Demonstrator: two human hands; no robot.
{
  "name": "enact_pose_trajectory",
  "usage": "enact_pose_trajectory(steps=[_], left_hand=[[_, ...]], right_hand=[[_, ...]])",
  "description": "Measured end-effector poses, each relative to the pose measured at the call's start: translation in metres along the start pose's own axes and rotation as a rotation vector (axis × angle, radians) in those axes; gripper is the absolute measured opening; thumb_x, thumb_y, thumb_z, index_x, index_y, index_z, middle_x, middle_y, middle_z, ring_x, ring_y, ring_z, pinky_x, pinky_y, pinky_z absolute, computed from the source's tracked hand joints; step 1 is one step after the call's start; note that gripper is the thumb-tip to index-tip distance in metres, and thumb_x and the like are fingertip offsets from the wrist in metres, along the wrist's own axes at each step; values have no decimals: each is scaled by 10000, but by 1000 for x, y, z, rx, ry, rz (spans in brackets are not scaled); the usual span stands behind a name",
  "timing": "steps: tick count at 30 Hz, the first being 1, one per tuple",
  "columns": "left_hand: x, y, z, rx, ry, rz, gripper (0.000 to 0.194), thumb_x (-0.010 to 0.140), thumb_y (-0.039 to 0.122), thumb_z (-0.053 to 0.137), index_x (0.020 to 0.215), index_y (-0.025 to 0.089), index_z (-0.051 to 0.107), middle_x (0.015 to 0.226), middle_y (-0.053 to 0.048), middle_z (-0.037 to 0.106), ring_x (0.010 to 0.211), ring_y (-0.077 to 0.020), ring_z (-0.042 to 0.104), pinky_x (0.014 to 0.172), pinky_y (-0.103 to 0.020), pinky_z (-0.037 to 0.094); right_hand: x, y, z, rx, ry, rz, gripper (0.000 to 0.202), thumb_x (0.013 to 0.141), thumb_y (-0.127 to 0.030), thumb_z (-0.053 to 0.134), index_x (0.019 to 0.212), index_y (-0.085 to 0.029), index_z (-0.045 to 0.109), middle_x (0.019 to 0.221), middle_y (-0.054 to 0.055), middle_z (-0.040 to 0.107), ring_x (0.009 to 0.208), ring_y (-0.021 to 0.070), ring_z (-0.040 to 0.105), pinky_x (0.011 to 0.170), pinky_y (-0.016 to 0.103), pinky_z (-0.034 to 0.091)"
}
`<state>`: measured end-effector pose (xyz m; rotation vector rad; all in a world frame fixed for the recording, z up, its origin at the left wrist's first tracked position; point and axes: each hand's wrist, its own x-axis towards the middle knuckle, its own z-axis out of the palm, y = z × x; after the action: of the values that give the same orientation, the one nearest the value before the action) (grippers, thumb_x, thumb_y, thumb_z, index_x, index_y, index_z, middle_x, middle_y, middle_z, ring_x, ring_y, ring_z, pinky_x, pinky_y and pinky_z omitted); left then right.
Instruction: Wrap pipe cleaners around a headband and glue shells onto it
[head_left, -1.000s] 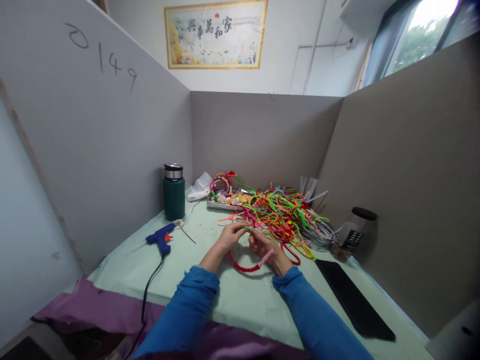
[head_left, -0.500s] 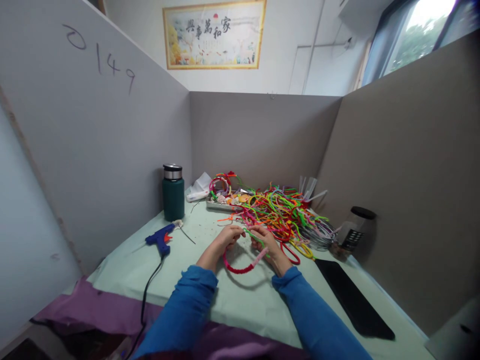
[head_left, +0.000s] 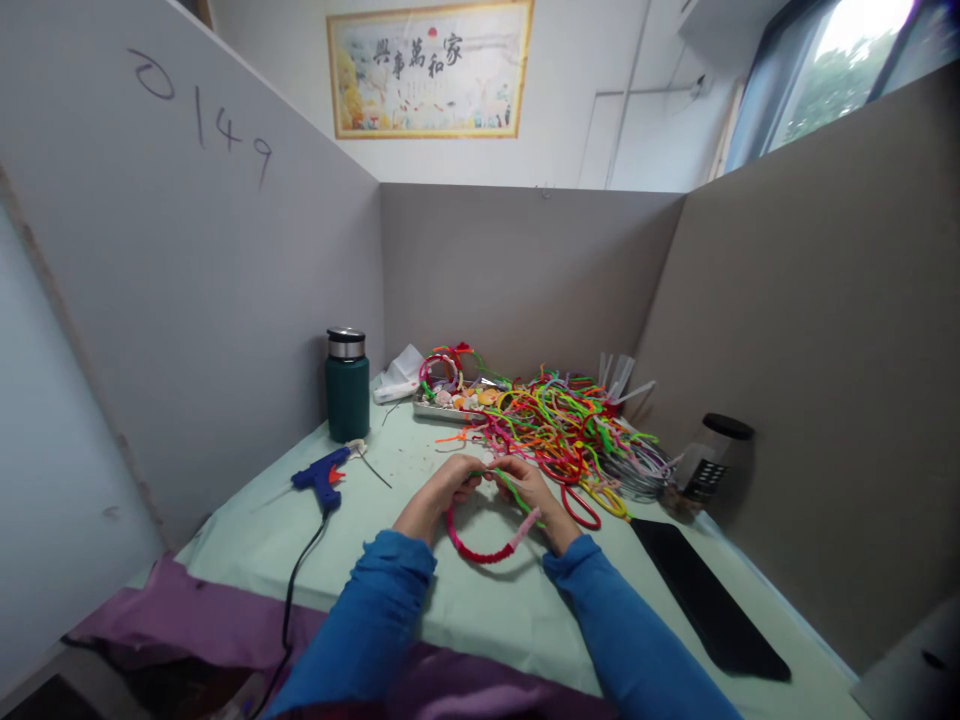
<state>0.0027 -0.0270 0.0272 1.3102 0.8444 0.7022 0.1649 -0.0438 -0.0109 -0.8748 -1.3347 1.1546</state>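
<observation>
A curved hoop (head_left: 484, 556), wrapped in red and pink fuzzy pipe cleaner, hangs below my hands with its bend toward me. One of its ends runs up into my left hand (head_left: 456, 484), whose fingers are closed around it. My right hand (head_left: 529, 486) pinches a green pipe cleaner (head_left: 511, 487) close to my left fingertips. The green strand slants down across my right palm toward the hoop's pale pink end. Fingertips of both hands nearly meet, hiding where the green strand and the hoop come together.
A blue glue gun (head_left: 322, 480) with its cord lies left, before a dark green bottle (head_left: 347, 390). Behind my hands are a metal tray (head_left: 442, 412) of small pieces and a heap of coloured pipe cleaners (head_left: 562, 410). A black phone-like slab (head_left: 705, 595) and a jar (head_left: 705, 465) are right.
The hoop has dropped slightly toward me. My right hand has shifted a little left, bringing its fingertips against those of my left hand.
</observation>
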Motion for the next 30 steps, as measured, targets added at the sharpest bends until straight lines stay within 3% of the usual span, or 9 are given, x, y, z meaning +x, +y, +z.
enact_pose_trajectory(steps=[8, 12, 18, 21, 26, 30], left_hand=[[-1, 1, -1, -78, -64, 129, 157, 666, 237, 530, 809, 190, 483, 499, 79, 369, 362, -37, 209, 375, -200, 66], [-2, 3, 1, -98, -99, 140, 175, 652, 228, 531, 817, 178, 502, 490, 75, 376, 367, -35, 198, 389, -204, 63], [-4, 5, 4, -102, -164, 142, 205, 624, 235, 564, 815, 179, 517, 469, 70, 362, 379, -39, 194, 407, -215, 42], [-7, 6, 4, -125, -187, 153, 231, 619, 236, 581, 836, 180, 522, 482, 74, 352, 387, -38, 197, 406, -213, 47], [-9, 7, 5, -139, -144, 201, 282, 601, 244, 652, 843, 169, 529, 495, 101, 301, 396, -26, 183, 404, -195, 80], [-3, 5, 5, -177, -20, 235, 278, 604, 250, 657, 826, 168, 513, 497, 110, 299, 380, -19, 177, 398, -196, 81]], right_hand=[[-1, 3, -1, 121, -21, -1, 349, 645, -427, 744, 870, -191, 618, 628, -40, 545, 469, 73, 437, 439, 214, 306], [2, 8, 1, 217, 0, 53, 354, 610, -428, 768, 816, -199, 593, 562, -58, 510, 435, 76, 416, 423, 220, 313], [-1, -3, 6, 271, -14, 88, 282, 739, -476, 648, 750, -199, 593, 567, -22, 525, 448, 96, 453, 428, 232, 342], [-2, -7, 7, 266, 0, 92, 286, 720, -469, 669, 731, -195, 585, 542, -32, 509, 434, 89, 445, 417, 224, 335], [1, -1, 3, 244, 68, 74, 321, 635, -437, 745, 692, -180, 563, 570, -37, 530, 418, 64, 416, 397, 205, 293], [2, 3, -2, 150, 35, 26, 250, 683, -403, 717, 692, -177, 611, 559, -26, 508, 446, 74, 399, 426, 218, 286]])
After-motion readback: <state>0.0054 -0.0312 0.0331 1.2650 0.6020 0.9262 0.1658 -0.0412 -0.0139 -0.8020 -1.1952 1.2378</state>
